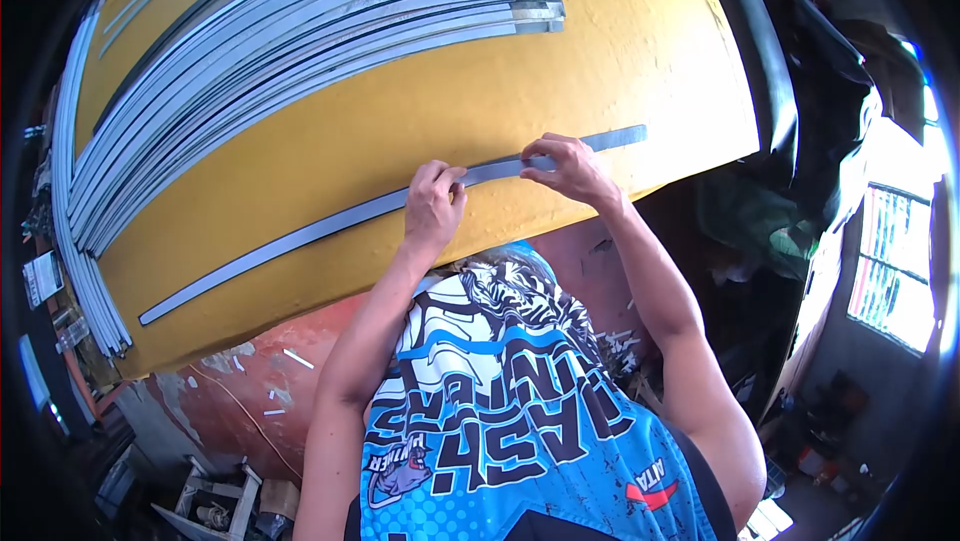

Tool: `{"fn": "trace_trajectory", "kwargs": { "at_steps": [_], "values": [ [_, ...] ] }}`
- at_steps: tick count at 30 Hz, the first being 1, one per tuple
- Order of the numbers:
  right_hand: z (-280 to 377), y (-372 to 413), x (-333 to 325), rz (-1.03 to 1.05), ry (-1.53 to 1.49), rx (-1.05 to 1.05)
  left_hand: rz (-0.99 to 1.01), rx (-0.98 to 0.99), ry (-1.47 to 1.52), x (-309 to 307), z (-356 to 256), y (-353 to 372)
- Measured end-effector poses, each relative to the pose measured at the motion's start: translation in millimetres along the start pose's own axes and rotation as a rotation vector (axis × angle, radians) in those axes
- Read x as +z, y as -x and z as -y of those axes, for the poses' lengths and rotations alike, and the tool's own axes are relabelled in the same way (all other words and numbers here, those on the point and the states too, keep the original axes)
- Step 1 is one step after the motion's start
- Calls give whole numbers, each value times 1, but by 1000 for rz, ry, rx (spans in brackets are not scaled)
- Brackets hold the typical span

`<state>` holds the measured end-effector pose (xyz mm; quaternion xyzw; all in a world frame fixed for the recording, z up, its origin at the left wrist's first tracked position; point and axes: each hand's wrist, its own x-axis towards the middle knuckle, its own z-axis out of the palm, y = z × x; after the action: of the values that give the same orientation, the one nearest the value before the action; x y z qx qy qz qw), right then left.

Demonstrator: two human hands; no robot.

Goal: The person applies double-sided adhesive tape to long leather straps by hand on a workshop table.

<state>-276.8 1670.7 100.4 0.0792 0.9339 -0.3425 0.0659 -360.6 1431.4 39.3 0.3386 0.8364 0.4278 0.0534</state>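
Note:
A long, narrow grey strip (300,233) with dark edges lies across the yellow tabletop (420,106), close to its near edge. Partway along it, my left hand (434,206) is closed, thumb and fingers pinching the strip. My right hand (567,169) grips the same strip a short way to the right, fingers curled round it. Beyond that hand, the strip's darker right end sticks out. Its left end rests flat near the table's left corner.
Several similar strips (300,26) are piled at the back of the table, with more strips (85,281) along its left edge. Dark draped material (835,81) hangs at the right. Below the table, a small wooden stool (215,501) and white scraps (297,358) are on the floor.

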Motion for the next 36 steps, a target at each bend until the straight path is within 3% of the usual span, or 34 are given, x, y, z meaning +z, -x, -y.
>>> {"fn": "trace_trajectory", "kwargs": {
  "at_steps": [11,36],
  "values": [
    [-24,-2,10,-119,77,-225,-42,-9,-121,-1,-5,2],
    [-28,-2,25,-142,25,-218,-42,-40,-103,-9,-5,4]
  ]
}}
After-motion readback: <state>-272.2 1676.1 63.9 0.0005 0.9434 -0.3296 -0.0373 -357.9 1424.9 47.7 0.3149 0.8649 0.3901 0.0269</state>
